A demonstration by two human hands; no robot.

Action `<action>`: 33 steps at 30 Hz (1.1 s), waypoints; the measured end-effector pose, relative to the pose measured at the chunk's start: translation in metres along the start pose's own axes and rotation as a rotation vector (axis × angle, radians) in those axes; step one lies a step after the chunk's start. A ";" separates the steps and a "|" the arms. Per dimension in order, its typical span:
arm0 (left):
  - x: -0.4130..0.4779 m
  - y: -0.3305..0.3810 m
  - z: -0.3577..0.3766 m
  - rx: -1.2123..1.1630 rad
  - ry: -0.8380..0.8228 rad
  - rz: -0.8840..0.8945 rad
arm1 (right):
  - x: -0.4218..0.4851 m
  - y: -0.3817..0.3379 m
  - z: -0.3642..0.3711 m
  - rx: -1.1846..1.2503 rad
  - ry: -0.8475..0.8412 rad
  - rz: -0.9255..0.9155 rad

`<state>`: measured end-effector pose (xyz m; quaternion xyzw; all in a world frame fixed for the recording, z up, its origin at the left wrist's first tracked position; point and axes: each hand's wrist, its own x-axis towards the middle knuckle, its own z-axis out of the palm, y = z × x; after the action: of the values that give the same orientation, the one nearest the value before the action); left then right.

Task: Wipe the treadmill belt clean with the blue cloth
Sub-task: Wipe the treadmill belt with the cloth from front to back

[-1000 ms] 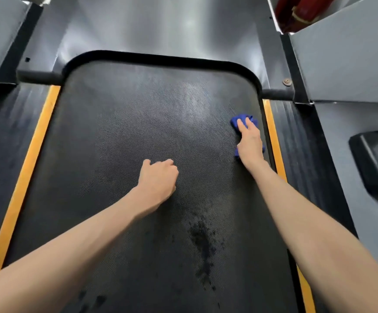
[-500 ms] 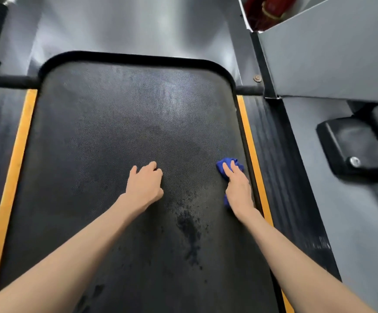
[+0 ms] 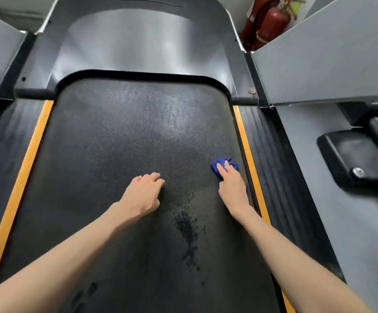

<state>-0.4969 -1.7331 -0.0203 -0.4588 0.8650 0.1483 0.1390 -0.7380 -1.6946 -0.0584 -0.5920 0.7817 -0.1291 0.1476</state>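
The treadmill belt (image 3: 127,143) is black rubber with a fine dimpled weave. Its far corners are rounded, and it has a dull shine toward the top where light catches it. Below the middle, a dark speckled blotch (image 3: 187,224) spreads in an irregular streak, with smaller spots nearer the camera.

The 1 blue cloth (image 3: 223,160) is soft and bunched into a small wad. It lies on the belt close to the right edge, just beside the right-hand orange stripe. The right hand (image 3: 233,190) lies flat on it, fingers straight and pressing down. The palm hides most of the cloth, and mainly the far end shows around the fingertips. The left hand (image 3: 144,195) rests on bare belt just left of the blotch, fingers curled under and holding nothing.

2 orange stripes (image 3: 25,166) border the belt, 1 on each side, and outside them run 2 ribbed black side rails (image 3: 274,154). A smooth grey hood (image 3: 127,41) arches over the belt's far end. 2 flat grey panels (image 3: 330,53) rise at left and right. The right one partly blocks 1 red fire extinguisher (image 3: 271,23). On the grey floor to the right sits 1 black moulded foot (image 3: 341,150) carrying 1 round silver bolt (image 3: 357,171).
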 end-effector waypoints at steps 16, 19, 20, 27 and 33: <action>-0.053 0.021 -0.010 -0.120 -0.283 -0.062 | -0.016 0.009 -0.025 0.042 -0.365 -0.028; -0.047 0.023 0.005 -0.036 -0.199 -0.097 | -0.002 0.024 -0.030 0.149 -0.214 0.013; -0.043 0.018 0.013 0.006 -0.124 -0.118 | 0.001 0.027 -0.025 0.186 -0.139 0.015; -0.015 0.011 0.025 0.117 0.118 -0.193 | -0.035 -0.006 0.049 0.248 0.159 -0.110; -0.020 0.003 0.041 0.078 0.193 -0.179 | -0.033 0.018 0.039 -0.005 -0.210 -0.763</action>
<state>-0.4845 -1.7013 -0.0497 -0.5406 0.8350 0.0566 0.0854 -0.7305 -1.6593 -0.0989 -0.8502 0.4867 -0.1117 0.1666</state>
